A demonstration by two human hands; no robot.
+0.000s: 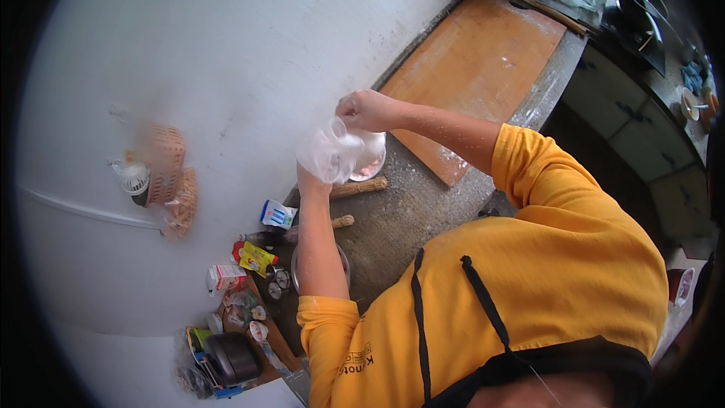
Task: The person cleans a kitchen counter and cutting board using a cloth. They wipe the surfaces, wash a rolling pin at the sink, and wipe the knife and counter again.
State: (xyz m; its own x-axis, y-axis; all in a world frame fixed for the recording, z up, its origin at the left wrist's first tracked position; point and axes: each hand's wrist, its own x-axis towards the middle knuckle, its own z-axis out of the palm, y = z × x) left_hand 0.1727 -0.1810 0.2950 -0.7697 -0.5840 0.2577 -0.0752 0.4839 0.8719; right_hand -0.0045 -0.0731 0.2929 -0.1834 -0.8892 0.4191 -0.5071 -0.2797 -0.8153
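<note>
A crumpled clear plastic bag (328, 153) hangs in front of my left hand (312, 177) and hides most of its fingers. The bag seems to be held there; I cannot tell whether part of the hand is inside it. My right hand (368, 110) is beside the bag's upper end with its fingers curled. What those fingers hold, if anything, is unclear. Below the hands is a white bowl (375, 173) with pink, crumbly contents and white matter, partly covered by the bag and my right hand. White powder dusts my right forearm.
A wooden board (470, 62) lies along the wall to the right. Near the bowl are bundled sticks or a brush (359, 187) and a blue-white packet (278, 214). A round metal dish (344, 263) sits behind my left forearm. An orange basket (166, 164) hangs on the wall.
</note>
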